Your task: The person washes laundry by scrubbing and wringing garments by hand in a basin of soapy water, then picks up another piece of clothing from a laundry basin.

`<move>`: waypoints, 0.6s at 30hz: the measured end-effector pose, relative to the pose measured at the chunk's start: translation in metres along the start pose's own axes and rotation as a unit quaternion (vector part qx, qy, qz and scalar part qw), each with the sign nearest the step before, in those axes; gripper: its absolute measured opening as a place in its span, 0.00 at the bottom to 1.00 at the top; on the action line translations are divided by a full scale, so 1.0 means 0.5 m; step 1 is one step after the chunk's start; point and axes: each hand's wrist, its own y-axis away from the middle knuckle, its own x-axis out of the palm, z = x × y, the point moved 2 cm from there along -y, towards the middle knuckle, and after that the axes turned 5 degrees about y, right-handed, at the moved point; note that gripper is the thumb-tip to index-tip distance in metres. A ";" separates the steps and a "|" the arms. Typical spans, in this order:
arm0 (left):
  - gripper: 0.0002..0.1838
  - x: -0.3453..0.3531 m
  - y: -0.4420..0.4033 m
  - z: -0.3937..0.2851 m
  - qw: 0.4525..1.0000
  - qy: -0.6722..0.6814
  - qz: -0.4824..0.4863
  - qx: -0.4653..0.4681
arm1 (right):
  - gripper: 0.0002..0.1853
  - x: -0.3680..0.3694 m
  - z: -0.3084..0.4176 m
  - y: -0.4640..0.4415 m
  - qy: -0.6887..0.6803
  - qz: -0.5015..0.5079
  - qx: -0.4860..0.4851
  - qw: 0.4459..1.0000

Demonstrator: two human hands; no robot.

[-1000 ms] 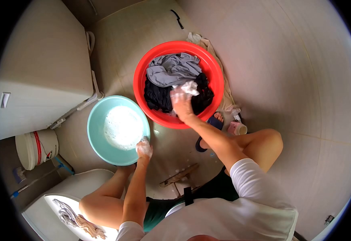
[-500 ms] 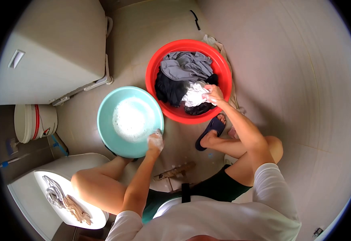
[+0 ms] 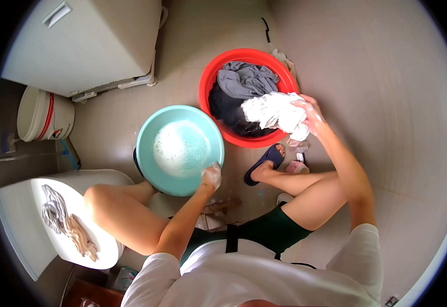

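Note:
My right hand (image 3: 312, 116) is closed around one end of a crumpled white garment (image 3: 272, 111), lifted over the right side of a red tub (image 3: 209, 77). The garment's bunched left part hangs above dark clothes (image 3: 233, 115) in that tub, which look wet. A grey garment (image 3: 247, 80) lies at the tub's far side. Suds coat my left hand (image 3: 211, 176), which grips the near right rim of a turquoise basin (image 3: 154, 174). Foamy water (image 3: 177, 146) covers the basin's bottom. The fingers of my left hand are partly hidden.
A white appliance (image 3: 105, 41) stands at the upper left, with a white bucket (image 3: 57, 115) below it. Grey and beige cloths (image 3: 72, 233) rest on a white lid at the lower left. Beside my slippered foot (image 3: 265, 166) is a pink container (image 3: 296, 167).
My right hand has drawn the white garment rightward and up from the dark clothes, spreading it out more. My left hand stays at the basin's rim. The camera view has shifted slightly.

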 end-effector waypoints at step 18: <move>0.36 0.064 0.034 -0.121 0.988 0.142 -0.003 0.052 | 0.15 0.045 0.098 0.135 -0.241 0.066 -0.060 0.966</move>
